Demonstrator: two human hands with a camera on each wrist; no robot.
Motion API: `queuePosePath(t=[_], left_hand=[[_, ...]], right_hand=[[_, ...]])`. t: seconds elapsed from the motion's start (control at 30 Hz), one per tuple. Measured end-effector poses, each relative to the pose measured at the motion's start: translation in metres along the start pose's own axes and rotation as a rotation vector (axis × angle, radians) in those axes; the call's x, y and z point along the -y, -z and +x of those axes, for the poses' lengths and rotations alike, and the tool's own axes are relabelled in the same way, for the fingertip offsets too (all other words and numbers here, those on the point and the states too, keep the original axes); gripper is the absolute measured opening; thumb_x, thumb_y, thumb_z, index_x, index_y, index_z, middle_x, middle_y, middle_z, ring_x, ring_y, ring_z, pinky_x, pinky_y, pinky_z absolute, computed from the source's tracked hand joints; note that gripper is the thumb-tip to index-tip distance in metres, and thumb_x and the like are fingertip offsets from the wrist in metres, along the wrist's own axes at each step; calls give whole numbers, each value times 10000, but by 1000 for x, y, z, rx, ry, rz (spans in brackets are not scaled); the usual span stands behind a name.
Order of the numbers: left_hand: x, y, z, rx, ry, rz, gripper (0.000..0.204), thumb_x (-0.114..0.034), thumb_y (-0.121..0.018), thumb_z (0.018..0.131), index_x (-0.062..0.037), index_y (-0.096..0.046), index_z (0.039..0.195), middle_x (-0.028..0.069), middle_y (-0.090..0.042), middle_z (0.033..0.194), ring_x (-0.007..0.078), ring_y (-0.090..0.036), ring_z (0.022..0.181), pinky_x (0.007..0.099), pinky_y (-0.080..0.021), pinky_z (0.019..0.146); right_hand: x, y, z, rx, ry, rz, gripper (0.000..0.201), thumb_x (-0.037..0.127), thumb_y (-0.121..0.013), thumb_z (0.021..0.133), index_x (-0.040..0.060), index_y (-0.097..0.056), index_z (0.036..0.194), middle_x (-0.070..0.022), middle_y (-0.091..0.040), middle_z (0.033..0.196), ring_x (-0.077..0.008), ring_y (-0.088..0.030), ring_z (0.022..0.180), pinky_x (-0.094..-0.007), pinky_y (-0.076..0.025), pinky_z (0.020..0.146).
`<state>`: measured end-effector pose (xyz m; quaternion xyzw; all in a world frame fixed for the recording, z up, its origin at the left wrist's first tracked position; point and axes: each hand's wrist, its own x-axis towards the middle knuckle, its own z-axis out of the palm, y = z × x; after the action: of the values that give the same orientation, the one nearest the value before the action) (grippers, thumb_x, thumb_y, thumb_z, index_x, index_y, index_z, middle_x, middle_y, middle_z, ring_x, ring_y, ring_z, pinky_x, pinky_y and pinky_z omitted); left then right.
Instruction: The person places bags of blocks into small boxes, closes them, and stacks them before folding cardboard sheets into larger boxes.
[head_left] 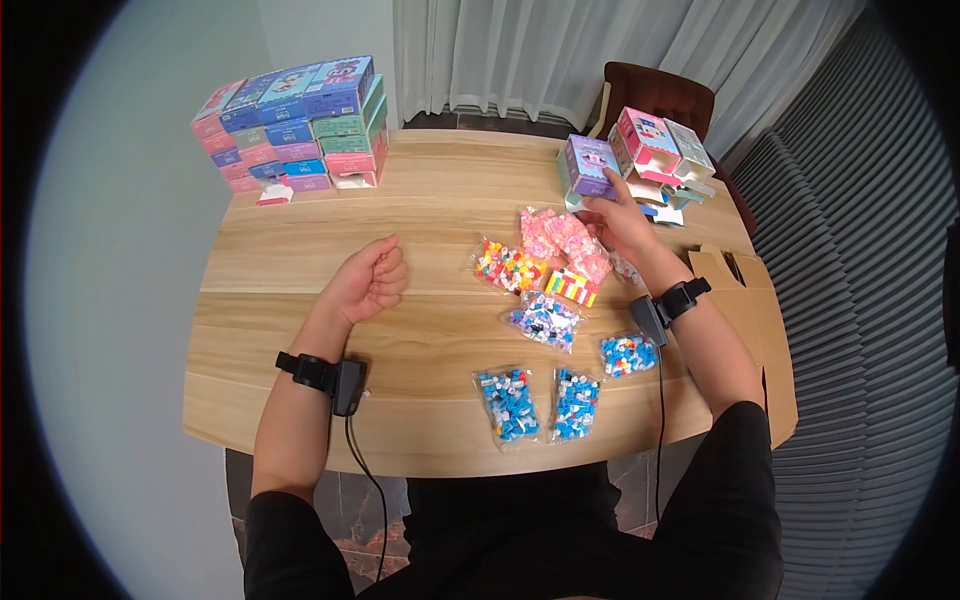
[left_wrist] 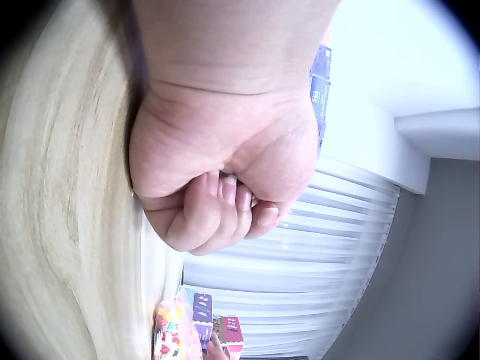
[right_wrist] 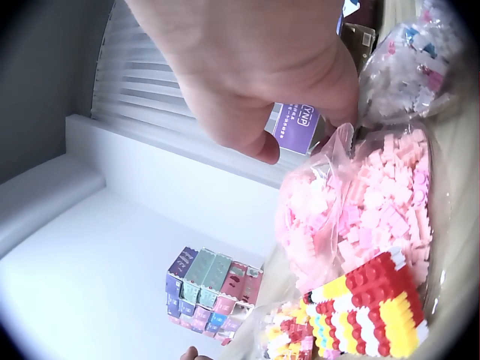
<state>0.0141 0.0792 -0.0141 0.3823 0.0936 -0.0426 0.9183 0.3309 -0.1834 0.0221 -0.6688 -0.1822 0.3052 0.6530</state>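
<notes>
My left hand [head_left: 372, 282] rests at the table's middle left in a loose fist, fingers curled into the palm, with nothing showing in it. On the far right, my right hand [head_left: 622, 222] reaches to a purple box [head_left: 592, 165], one finger extended along its near right edge. In the right wrist view the thumb stands apart from the fingers, and the purple box [right_wrist: 297, 129] shows between them. Just below those fingers lie clear bags of pink bricks [right_wrist: 386, 202]. A red, white and yellow brick block [right_wrist: 367, 307] sits beside the bags.
Stacked colourful boxes [head_left: 290, 130] stand at the back left. Opened boxes [head_left: 650, 145] crowd the back right near a brown chair [head_left: 655, 90]. Bags of yellow-red bricks [head_left: 508, 265], purple-white bricks [head_left: 545, 320] and blue bricks [head_left: 510, 405] lie mid-table. Flattened cardboard [head_left: 750, 330] lines the right edge.
</notes>
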Motion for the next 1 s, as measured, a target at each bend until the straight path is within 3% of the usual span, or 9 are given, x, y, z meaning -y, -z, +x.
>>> queuePosePath(t=[0.33, 0.53, 0.57, 0.67, 0.83, 0.93, 1.0], left_hand=[[0, 0, 0, -20, -2, -11, 515, -383, -396, 1027, -169, -314, 565, -65, -226, 510, 53, -209, 436, 200, -158, 379], [1, 1, 0, -16, -6, -16, 515, -382, -400, 1026, -167, -316, 566, -66, -231, 512, 53, -213, 438, 199, -160, 379], [1, 1, 0, -15, -6, -17, 515, -382, -401, 1026, -167, -317, 566, -66, -231, 513, 53, -214, 439, 199, -160, 379], [1, 3, 1, 8, -9, -19, 513, -380, -400, 1027, -167, -317, 567, -66, -232, 514, 53, -215, 441, 197, -161, 380], [1, 1, 1, 14, -27, 3, 514, -375, -398, 1027, -165, -309, 567, -62, -231, 522, 53, -219, 446, 197, -161, 382], [6, -1, 1, 29, -35, 70, 491, -373, -401, 1027, -151, -341, 593, -61, -240, 531, 46, -225, 456, 190, -165, 393], [8, -3, 1, 66, -19, 126, 435, -371, -406, 1027, -133, -410, 663, -53, -304, 563, 45, -267, 482, 184, -199, 417]], right_hand=[[4, -8, -18, -46, 74, 187, 652, 65, -601, 868, 196, -329, 1446, -67, -550, 1102, -167, -560, 926, -308, -464, 719], [18, -17, -45, -120, 291, 3, 486, 182, -580, 951, 217, -378, 1391, -65, -537, 1134, -160, -577, 985, -316, -463, 764], [22, -18, -52, -141, 339, -3, 456, 203, -599, 953, 186, -401, 1364, -63, -559, 1041, -131, -566, 979, -289, -484, 727], [26, -20, -74, -102, 396, -73, 441, 194, -585, 960, 185, -402, 1361, -76, -554, 1044, -141, -573, 985, -286, -495, 739], [17, -32, -118, 83, 462, -34, 386, 134, -528, 978, 126, -397, 1340, -83, -545, 1044, -149, -601, 872, -290, -506, 707], [4, -40, -142, 284, 426, -158, 398, 91, -538, 967, 108, -393, 1337, -55, -547, 1017, -116, -581, 828, -267, -486, 681], [2, -49, -157, 429, 296, -169, 433, -6, -546, 941, 81, -399, 1338, -15, -560, 973, -52, -519, 798, -223, -437, 661]])
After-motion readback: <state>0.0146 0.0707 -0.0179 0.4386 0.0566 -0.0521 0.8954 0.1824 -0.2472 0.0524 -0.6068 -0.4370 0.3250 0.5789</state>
